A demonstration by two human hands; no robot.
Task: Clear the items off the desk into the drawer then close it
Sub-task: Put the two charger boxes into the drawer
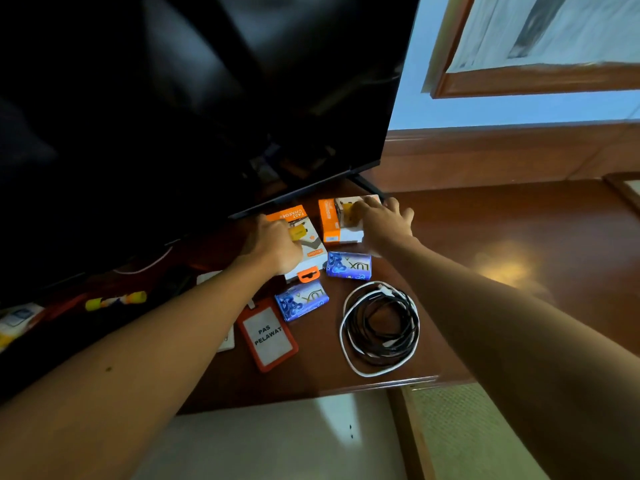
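My left hand [273, 245] is curling its fingers onto the nearer charger box [306, 244], mid-frame just under the TV's lower edge; knuckles are covering the box's left side, so I can't tell how firm the hold is. My right hand [382, 221] is reaching over the second charger box [341, 220], fingers spread and loosely bent, resting on its top and right side — touching, not clamped.

Both boxes are white with orange panels and a yellow charger printed on them; the left one is reading "FAST CHARGER" and has an orange hang tab at its near end. They're sitting side by side, a narrow gap between them.

Just below the hands two blue LUX soap bars [349, 266] [302, 300] are lying tilted, one beside each box's near end. An orange badge holder [268, 336] reading "PAS PELAWAT" is lying lower, between my forearms. A coil of black and white cable [381, 329] is sitting at lower centre-right, under my right forearm.

The TV [194, 98] is overhanging the upper left, boxing in the far side. The desk [519, 271] is running bare to the right; its front edge is passing just below the cable coil. Yellow-capped markers [116, 300] are lying in shadow at left.
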